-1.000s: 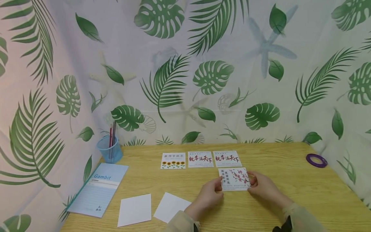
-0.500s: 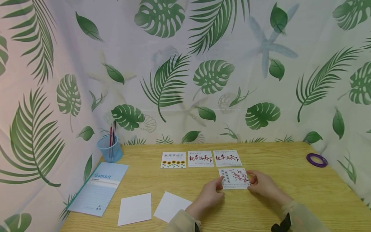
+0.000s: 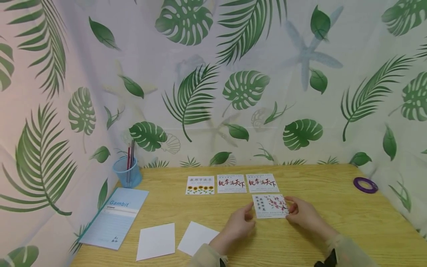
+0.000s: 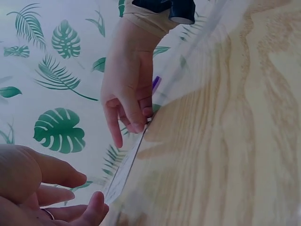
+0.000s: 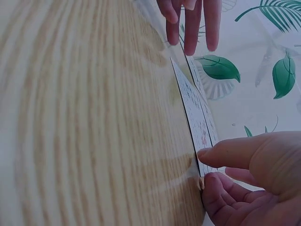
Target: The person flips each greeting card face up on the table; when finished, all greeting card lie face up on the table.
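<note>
A greeting card (image 3: 271,206) printed with pink blossom branches and dark characters lies just below a row of three cards. At its right edge, my right hand (image 3: 305,213) pinches it between thumb and fingers; the right wrist view shows the thumb and a fingertip (image 5: 205,154) at the edge. My left hand (image 3: 238,224) is beside the card's left edge, its fingers loose and holding nothing; in the left wrist view a small gap parts them from the card's corner. The row holds a sunflower card (image 3: 200,190) and two red-lettered cards, left (image 3: 231,184) and right (image 3: 262,183).
Two blank white cards, one at left (image 3: 155,241) and one tilted (image 3: 197,238), lie near the front. Further left are a blue notebook (image 3: 113,218) and a blue cup (image 3: 128,178) of pencils. A purple ring (image 3: 366,190) lies far right. Leaf-patterned cloth borders the wooden table (image 3: 360,230).
The left fingers have come off the card's left edge and moved slightly left, uncovering its printed characters. The right hand stays at the right edge.
</note>
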A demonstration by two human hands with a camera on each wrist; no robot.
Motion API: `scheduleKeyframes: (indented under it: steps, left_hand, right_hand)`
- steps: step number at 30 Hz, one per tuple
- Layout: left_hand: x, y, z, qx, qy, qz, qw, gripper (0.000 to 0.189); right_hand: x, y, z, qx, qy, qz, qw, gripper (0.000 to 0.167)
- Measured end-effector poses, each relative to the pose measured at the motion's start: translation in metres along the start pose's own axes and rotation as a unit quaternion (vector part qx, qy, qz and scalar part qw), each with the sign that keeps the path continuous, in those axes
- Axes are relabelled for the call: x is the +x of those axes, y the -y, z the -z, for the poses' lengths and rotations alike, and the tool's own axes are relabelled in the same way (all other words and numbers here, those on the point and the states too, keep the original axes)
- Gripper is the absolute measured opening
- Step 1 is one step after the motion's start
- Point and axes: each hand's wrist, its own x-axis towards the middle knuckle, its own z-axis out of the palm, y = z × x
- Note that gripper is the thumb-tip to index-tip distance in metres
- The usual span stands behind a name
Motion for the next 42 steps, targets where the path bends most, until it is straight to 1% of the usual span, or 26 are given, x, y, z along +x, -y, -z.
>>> scheduleKeyframes:
  steps: [3, 5, 7, 11, 15, 20, 25, 30, 36, 42]
  left_hand:
    - [-0.001, 0.000, 0.005, 0.002, -0.009, -0.010, 0.9999, 0.065]
    - [-0.001, 0.001, 0.009, 0.010, -0.015, -0.027, 0.9995, 0.065]
    - [-0.002, 0.002, 0.011, 0.010, -0.017, -0.036, 0.9992, 0.065]
    - [-0.003, 0.003, 0.015, 0.011, -0.021, -0.047, 0.9986, 0.066]
    - [-0.006, 0.000, 0.020, 0.000, -0.028, -0.056, 0.9981, 0.066]
    - [-0.008, -0.001, 0.029, -0.001, -0.043, -0.059, 0.9973, 0.066]
    - [-0.010, 0.003, 0.040, -0.007, -0.056, -0.058, 0.9967, 0.066]
    - [-0.014, 0.010, 0.055, 0.001, -0.057, -0.051, 0.9971, 0.064]
    - [-0.020, 0.014, 0.071, 0.026, -0.073, -0.055, 0.9955, 0.059]
    - [-0.026, 0.020, 0.084, 0.032, -0.085, -0.054, 0.9944, 0.054]
  right_hand:
    - [-0.002, 0.000, 0.003, 0.008, 0.002, -0.006, 0.9999, 0.069]
    - [-0.003, 0.000, 0.004, 0.010, 0.004, -0.013, 0.9999, 0.069]
    - [-0.003, 0.000, 0.005, 0.011, 0.003, -0.011, 0.9999, 0.069]
    - [-0.005, 0.003, 0.004, 0.006, -0.002, 0.006, 1.0000, 0.066]
    - [-0.006, 0.010, 0.001, 0.006, -0.004, 0.024, 0.9997, 0.063]
    - [-0.008, 0.023, -0.004, 0.015, -0.003, 0.038, 0.9992, 0.060]
    - [-0.009, 0.036, -0.010, 0.020, -0.014, 0.056, 0.9981, 0.058]
    - [-0.010, 0.049, -0.019, 0.031, -0.005, 0.064, 0.9975, 0.057]
    - [-0.010, 0.066, -0.028, 0.024, 0.004, 0.107, 0.9939, 0.053]
    - [-0.008, 0.079, -0.037, 0.025, 0.010, 0.164, 0.9860, 0.049]
